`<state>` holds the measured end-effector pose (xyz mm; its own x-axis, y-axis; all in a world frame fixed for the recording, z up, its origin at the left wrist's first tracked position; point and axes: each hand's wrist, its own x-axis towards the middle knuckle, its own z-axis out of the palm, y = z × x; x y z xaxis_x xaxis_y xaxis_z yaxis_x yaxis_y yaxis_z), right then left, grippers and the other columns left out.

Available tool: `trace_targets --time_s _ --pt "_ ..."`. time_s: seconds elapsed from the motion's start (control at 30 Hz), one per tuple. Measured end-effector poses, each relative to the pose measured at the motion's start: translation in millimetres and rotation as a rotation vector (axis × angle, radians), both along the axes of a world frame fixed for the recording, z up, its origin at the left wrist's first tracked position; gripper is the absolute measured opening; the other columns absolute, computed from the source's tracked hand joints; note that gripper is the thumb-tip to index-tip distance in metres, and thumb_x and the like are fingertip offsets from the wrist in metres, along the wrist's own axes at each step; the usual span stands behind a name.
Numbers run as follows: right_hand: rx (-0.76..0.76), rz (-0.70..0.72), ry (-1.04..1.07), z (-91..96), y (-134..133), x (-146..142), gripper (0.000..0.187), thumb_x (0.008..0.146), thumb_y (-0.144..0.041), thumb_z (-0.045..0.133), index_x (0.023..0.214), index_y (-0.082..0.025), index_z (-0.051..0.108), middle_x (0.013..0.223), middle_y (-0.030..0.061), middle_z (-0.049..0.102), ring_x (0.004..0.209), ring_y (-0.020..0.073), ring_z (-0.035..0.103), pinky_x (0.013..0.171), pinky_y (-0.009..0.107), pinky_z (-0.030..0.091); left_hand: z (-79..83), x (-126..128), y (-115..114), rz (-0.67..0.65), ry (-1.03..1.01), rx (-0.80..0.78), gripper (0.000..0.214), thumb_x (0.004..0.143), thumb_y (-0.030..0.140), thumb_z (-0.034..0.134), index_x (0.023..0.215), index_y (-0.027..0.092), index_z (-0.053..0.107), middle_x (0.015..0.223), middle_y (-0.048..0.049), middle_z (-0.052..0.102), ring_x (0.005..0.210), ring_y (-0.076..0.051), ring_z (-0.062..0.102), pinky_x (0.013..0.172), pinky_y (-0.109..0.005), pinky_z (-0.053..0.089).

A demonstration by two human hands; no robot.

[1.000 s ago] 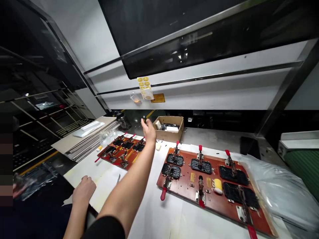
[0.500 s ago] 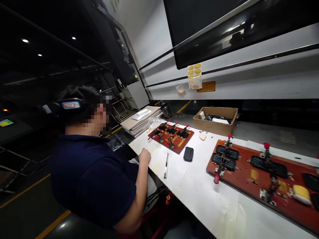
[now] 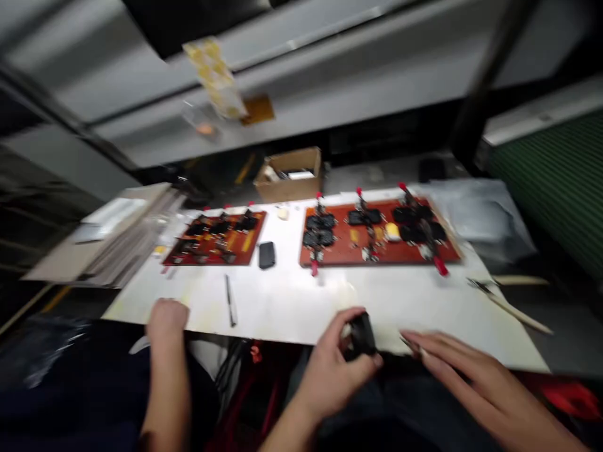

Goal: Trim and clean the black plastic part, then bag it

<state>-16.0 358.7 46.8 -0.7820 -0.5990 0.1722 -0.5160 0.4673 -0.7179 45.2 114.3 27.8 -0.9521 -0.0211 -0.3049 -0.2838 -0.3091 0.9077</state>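
My left hand point(image 3: 327, 367) is closed around a small black plastic part point(image 3: 362, 334) with rounded edges, held above the near edge of the white table. To its right, my right hand point(image 3: 464, 373) pinches a thin tool with a pointed tip point(image 3: 406, 341); blur and the fingers hide its kind. The tip points at the black part and is apart from it. Beyond my hands lies a red-brown fixture board point(image 3: 343, 254) with red-tipped toggle clamps, black parts and a yellow-and-white pad point(image 3: 392, 231).
A co-worker's hand point(image 3: 167, 317) rests at the table's left edge. Nearby are a craft knife point(image 3: 230, 301), a black case point(image 3: 266, 255) and a second fixture board point(image 3: 242, 256). Pliers point(image 3: 511, 306) lie right, a cardboard box point(image 3: 288, 188) behind, stacked cardboard point(image 3: 117, 251) at left.
My view has swung right and down. Both my hands, the black part and the thin tool have come into view. The co-worker's hand still rests at the table edge.
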Motion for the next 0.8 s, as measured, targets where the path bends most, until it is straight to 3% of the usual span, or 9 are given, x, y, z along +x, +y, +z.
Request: trace_targets --time_s 0.1,0.23,0.4,0.8 --pt "-0.02 0.041 -0.116 20.1 -14 -2 0.037 0.109 -0.025 0.051 0.143 -0.031 0.063 0.121 0.005 0.075 0.109 0.0207 0.072 0.091 0.031 0.062 4.5 -3 -1 -0.054 0.02 0.003 0.055 0.087 0.021 0.082 0.137 0.031 0.061 0.144 -0.0062 0.057 0.122 -0.022 0.062 0.102 -0.03 0.051" --pt "-0.071 0.1 -0.129 29.2 -26 -3 0.031 0.106 -0.019 0.057 0.136 -0.024 0.067 0.113 0.0045 0.076 0.099 0.0186 0.07 0.088 0.033 0.057 7.9 -4 2 -0.098 -0.005 -0.028 0.056 0.088 0.017 0.079 0.139 0.032 0.062 0.147 -0.0058 0.058 0.123 -0.022 0.063 0.103 -0.029 0.052" --pt "-0.076 0.149 -0.06 24.2 -26 1 0.029 0.106 -0.018 0.057 0.132 -0.015 0.067 0.117 0.0079 0.076 0.102 0.0215 0.069 0.091 0.038 0.055 9.6 -3 2 -0.123 0.006 -0.102 0.058 0.088 0.014 0.077 0.141 0.032 0.061 0.147 -0.0062 0.059 0.127 -0.024 0.062 0.099 -0.028 0.055" --pt "-0.082 0.137 -0.07 13.4 -16 -2 0.028 0.106 -0.018 0.055 0.132 -0.017 0.066 0.115 0.0083 0.077 0.1 0.022 0.07 0.089 0.039 0.055 9.3 -8 9 -0.181 -0.013 -0.202 0.058 0.087 0.014 0.077 0.14 0.031 0.063 0.146 -0.0065 0.058 0.128 -0.027 0.061 0.105 -0.035 0.052"
